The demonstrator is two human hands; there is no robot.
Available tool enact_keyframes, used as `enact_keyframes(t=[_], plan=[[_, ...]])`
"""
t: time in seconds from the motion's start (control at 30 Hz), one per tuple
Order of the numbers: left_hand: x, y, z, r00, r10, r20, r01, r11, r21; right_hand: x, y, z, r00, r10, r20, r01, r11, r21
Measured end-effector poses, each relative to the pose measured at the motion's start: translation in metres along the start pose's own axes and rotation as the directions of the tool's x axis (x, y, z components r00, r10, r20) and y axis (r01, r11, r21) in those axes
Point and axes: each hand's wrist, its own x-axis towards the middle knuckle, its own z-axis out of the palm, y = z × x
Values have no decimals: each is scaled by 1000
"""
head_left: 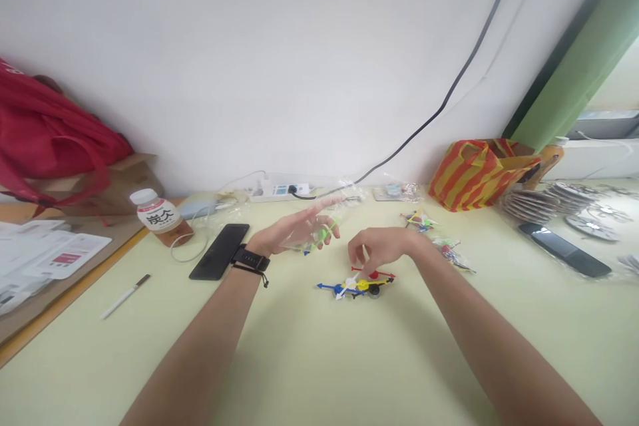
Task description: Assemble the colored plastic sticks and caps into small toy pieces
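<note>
Mid-frame on table (319, 359): L hand (294, 231) clamped on clear bag (312, 234), index out, green bits inside. R hand (382, 249) fingertips bunched onto arrows (355, 285) pile just below; can't tell if gripping. Looks partway: some arrows lie loose, other bags (452, 251) right of centre look full.

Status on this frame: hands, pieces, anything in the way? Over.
Left hand holds small clear bag. Right hand down on coloured arrow pile, grip unclear. Nothing blocking; black phone lies beside left wrist.
</note>
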Motion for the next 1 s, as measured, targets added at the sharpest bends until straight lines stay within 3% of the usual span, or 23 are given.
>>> enact_keyframes(t=[0.1,0.33,0.43,0.5,0.57,0.63,0.7,0.8,0.87,0.9,1.0], plan=[[2,-4,-1,1000,7,0,-7,999,-46,10,-3,8,997,36,64,-36,999,1],[4,-8,-2,999,-26,28,29,993,-115,0,4,3,997,61,-47,-57,995,79],[4,-7,-3,999,-37,27,40,995,-96,-8,9,-2,990,57,-127,-45,994,98],[3,-7,-4,998,-53,31,55,996,-70,-14,12,-7,967,77,-242,-53,993,103],[2,-8,-5,996,-77,48,79,996,-41,-21,15,-14,910,108,-399,-68,991,112],[1,-9,-6,993,-94,66,95,995,-17,-29,18,-21,816,147,-559,-84,987,137],[1,-10,-6,992,-101,78,102,995,1,-39,19,-28,683,173,-709,-59,981,182],[1,-11,-5,990,-108,91,107,994,9,-52,15,-36,434,182,-882,90,966,244],[1,-11,-5,989,-114,98,115,993,-1,-61,10,-40,324,180,-929,210,943,257],[1,-11,-4,988,-118,99,119,993,-5,-64,7,-41,309,178,-934,259,929,263],[1,-11,-5,989,-117,94,118,993,-5,-71,0,-43,360,163,-919,343,892,293]])
